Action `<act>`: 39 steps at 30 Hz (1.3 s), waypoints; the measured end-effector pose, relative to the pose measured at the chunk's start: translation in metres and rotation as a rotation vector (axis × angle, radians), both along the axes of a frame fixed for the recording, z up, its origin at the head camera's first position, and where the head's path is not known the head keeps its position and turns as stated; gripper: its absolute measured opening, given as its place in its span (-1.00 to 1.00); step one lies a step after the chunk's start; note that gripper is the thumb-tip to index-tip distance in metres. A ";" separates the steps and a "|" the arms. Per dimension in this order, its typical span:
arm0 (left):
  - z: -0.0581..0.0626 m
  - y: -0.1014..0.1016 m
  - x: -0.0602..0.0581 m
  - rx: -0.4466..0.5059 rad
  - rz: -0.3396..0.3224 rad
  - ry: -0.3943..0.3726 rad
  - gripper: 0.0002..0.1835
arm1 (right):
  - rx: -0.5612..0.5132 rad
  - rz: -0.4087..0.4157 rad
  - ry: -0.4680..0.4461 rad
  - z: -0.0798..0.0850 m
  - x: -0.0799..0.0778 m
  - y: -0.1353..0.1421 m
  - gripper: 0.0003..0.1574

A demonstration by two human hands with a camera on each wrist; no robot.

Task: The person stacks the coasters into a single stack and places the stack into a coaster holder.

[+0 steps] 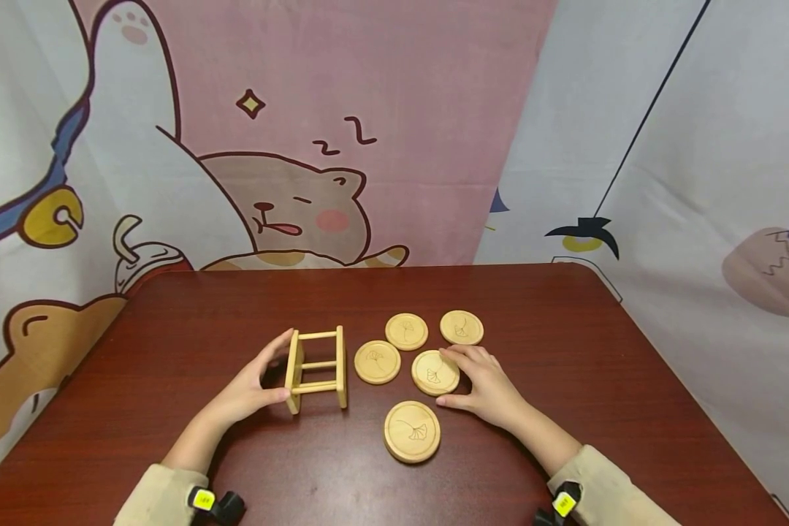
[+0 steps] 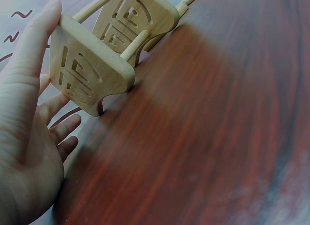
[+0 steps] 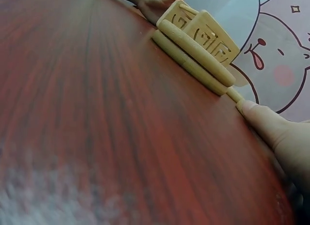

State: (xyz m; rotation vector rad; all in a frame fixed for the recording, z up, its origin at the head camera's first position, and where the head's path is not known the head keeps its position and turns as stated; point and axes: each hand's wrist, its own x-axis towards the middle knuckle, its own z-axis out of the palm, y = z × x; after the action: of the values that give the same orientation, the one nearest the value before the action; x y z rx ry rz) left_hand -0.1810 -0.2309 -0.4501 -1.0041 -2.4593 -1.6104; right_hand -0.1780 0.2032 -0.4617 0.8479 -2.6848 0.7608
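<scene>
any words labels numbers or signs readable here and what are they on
"Z": on the backdrop, above the drawn animal's head
"z": same backdrop, smaller, just left of and below the other
Left tag, yellow: marks too small to read
Right tag, yellow: too small to read
Rack: cut-out shapes, can't tell if lettering
Discs: leaf drawings, no lettering seen

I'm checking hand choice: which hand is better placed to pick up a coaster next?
Likely the right hand: it is right at the edge of a coaster, while the left hand is busy gripping the wooden rack.
</scene>
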 end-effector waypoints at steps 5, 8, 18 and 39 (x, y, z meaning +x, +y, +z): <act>-0.001 -0.001 0.000 -0.001 0.000 0.003 0.00 | 0.020 -0.003 0.020 0.000 0.000 -0.002 0.05; -0.002 -0.001 -0.001 0.005 -0.001 0.001 0.00 | 0.034 -0.005 0.025 0.000 0.000 -0.002 0.04; -0.003 -0.001 -0.002 0.005 -0.001 -0.007 0.01 | 0.041 -0.005 0.062 -0.002 -0.001 -0.003 -0.03; -0.004 -0.001 -0.002 -0.012 0.011 -0.003 0.01 | 0.023 0.005 0.046 -0.003 -0.001 -0.003 -0.05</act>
State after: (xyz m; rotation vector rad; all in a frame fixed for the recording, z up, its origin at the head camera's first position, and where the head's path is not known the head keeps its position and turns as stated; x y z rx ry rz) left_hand -0.1833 -0.2318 -0.4537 -0.9887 -2.4746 -1.5967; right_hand -0.1793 0.2004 -0.4642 0.8673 -2.6568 0.7033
